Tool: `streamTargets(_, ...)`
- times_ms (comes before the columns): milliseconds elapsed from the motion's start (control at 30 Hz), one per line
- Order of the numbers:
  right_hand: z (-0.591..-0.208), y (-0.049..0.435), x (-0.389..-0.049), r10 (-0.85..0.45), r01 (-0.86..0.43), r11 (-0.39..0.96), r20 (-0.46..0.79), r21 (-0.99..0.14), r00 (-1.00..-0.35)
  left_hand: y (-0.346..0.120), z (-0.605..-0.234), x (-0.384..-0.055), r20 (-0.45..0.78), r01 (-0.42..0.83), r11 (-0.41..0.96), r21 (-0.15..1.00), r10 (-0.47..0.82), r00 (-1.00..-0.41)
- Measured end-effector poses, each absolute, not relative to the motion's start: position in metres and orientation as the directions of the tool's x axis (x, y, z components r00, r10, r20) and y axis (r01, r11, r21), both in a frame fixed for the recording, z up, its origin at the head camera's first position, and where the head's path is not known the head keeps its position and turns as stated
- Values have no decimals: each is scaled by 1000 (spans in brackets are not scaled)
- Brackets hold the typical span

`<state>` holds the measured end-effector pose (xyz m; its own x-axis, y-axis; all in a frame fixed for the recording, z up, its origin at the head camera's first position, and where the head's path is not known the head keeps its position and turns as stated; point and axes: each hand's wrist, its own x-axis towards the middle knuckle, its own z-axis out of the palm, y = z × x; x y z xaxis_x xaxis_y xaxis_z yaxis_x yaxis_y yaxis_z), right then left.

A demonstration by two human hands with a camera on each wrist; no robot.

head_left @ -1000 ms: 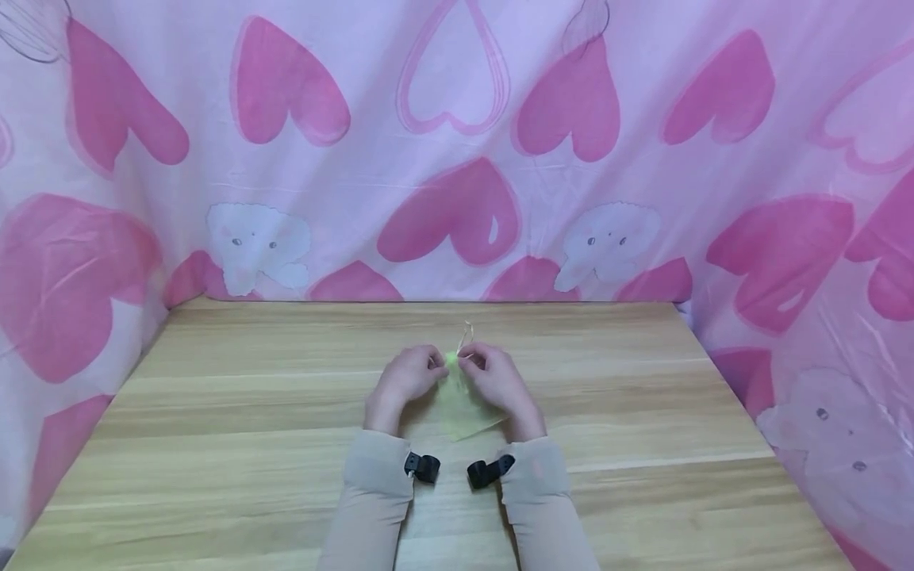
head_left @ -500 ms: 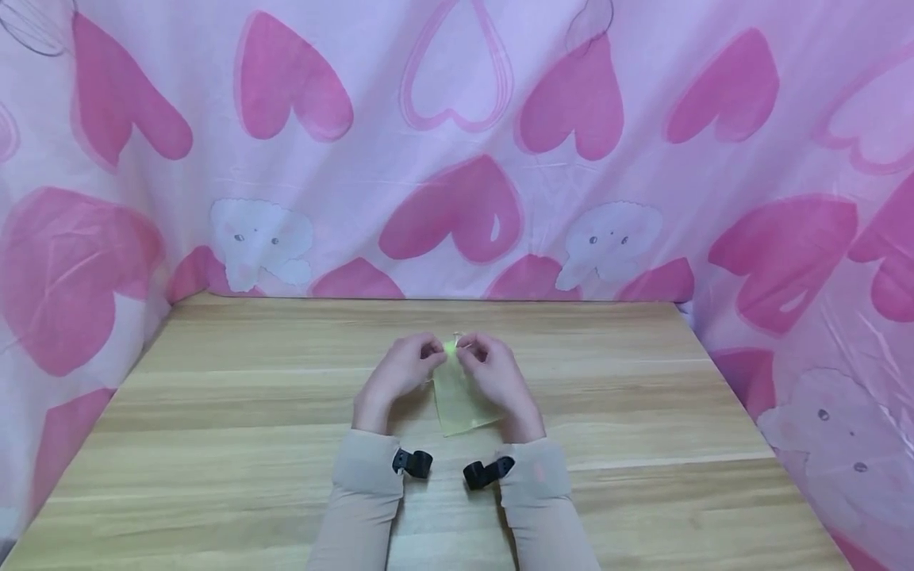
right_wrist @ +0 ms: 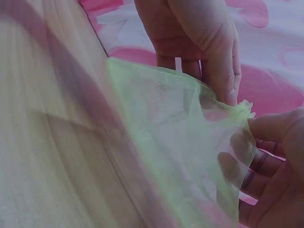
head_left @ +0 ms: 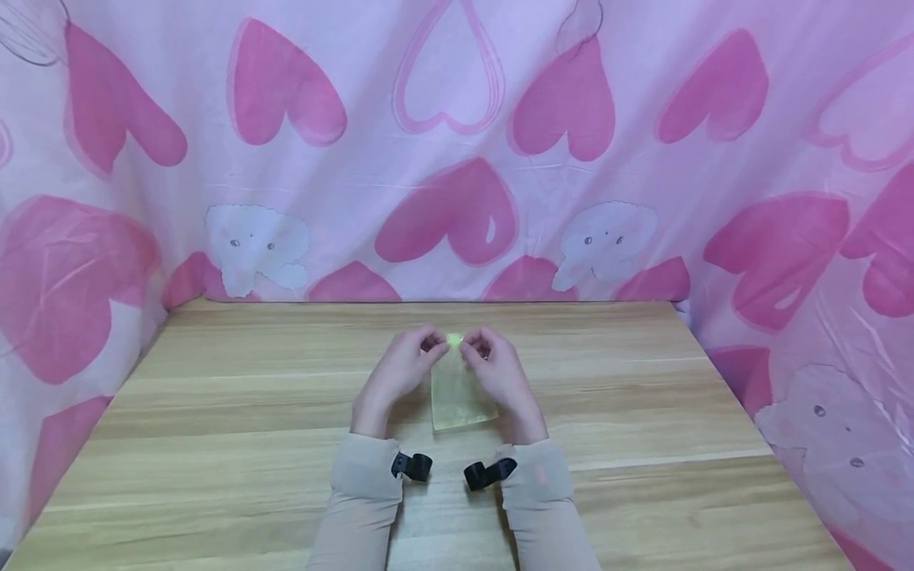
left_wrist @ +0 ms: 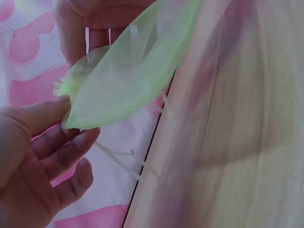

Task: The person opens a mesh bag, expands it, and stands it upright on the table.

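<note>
Yellow-green mesh pouch [head_left: 458,398], sheer, bunched at the neck. Sits between left hand [head_left: 397,369] and right hand [head_left: 501,373], over wooden table [head_left: 250,436]. Pinched at that bunched end by both, thumb closed against fingers. Shows dangling pale cord [left_wrist: 114,153] below the left fingers. Beyond the table, pink-and-white cloth [head_left: 457,190] printed with hearts.

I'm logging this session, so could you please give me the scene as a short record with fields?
Pouch: sheer, yellow-green, gathered at the top
Left hand: pinches the gathered top on its left
Right hand: pinches the gathered top on its right
Cord: pale, near the left hand
Table: wood-grained, under the hands
Cloth: heart-patterned, behind the table and along both sides
</note>
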<state>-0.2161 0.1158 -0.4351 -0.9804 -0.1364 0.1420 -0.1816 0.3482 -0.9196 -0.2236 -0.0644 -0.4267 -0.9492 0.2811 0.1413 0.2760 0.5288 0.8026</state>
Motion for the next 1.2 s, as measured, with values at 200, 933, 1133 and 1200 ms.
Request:
streamTargets(200,-431,116,-214,-129,-224,366,189,-903,-973,-68,-422,-220,214,342,512,788,292,-932)
streamTargets(933,-417,113,-212,-56,-290,361,290,-886,-955,-74,-413,-220,329,380,472,796,191,-925)
streamTargets(1133,-417,112,-211,-15,-286,326,297,-901,-955,-76,-414,-221,391,412,448,793,144,-909)
streamTargets(1200,-417,111,-211,-12,-287,321,300,-902,-954,-76,-414,-221,404,419,445,792,133,-905)
